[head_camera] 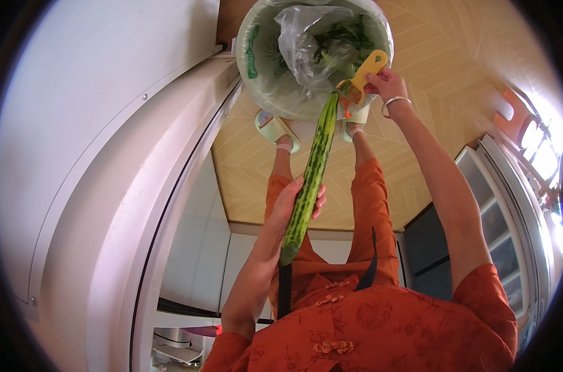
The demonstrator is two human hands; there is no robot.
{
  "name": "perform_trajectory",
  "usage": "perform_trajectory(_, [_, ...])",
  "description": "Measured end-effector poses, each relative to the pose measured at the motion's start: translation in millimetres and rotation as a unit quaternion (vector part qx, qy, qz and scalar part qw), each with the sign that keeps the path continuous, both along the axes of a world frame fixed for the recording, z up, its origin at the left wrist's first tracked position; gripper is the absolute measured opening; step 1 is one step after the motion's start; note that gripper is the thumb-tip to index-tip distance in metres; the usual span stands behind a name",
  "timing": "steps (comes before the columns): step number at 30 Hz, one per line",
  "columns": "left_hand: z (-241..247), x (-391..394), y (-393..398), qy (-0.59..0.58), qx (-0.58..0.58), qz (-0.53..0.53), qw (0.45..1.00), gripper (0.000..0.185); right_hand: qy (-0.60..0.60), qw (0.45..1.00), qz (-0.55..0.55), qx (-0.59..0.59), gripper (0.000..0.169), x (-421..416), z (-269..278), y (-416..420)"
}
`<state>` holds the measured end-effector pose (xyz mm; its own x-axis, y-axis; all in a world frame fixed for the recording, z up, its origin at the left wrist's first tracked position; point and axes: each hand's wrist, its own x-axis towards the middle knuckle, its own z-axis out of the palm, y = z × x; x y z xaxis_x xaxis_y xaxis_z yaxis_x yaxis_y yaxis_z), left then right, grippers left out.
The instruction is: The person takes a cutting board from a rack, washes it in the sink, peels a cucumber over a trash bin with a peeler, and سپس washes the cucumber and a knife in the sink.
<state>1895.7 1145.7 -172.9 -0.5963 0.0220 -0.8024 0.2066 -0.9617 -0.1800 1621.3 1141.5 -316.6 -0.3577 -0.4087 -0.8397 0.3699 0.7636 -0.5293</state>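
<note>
A long cucumber [310,181] with alternating dark and pale green stripes slants away from me. My left hand [288,200] is closed around its lower half, fingers showing on both sides. In my right hand [386,87], which wears a bracelet at the wrist, is a yellow peeler [370,64] with a hole in its handle. The peeler's head is at the cucumber's far tip, above the rim of the bin; whether the blade touches the skin I cannot tell. Below them stands a round waste bin [262,100] lined with a clear plastic bag.
Inside the bin lie a crumpled clear bag [297,42] and dark green scraps [341,42]. My feet in pale slippers [276,130] stand against its near side. A white panel [100,60] runs along the left. Wood-patterned floor [430,60] spreads to the right, with a glass-fronted door [500,223] beyond.
</note>
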Motion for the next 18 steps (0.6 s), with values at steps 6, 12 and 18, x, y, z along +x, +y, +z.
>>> perform_trajectory(6, [-16,2,0,0.016,-0.008,0.031,0.999,0.031,-0.055,0.998,0.009,-0.039,0.017,35,70,7])
perform_trajectory(12, [-17,2,4,0.014,0.023,0.014,1.0,0.03,-0.223,0.969,0.09,-0.062,0.016,88,112,16])
perform_trajectory(18, [-13,11,-1,-0.008,-0.051,-0.052,0.997,0.032,-0.003,0.999,-0.012,-0.038,0.015,16,12,-5])
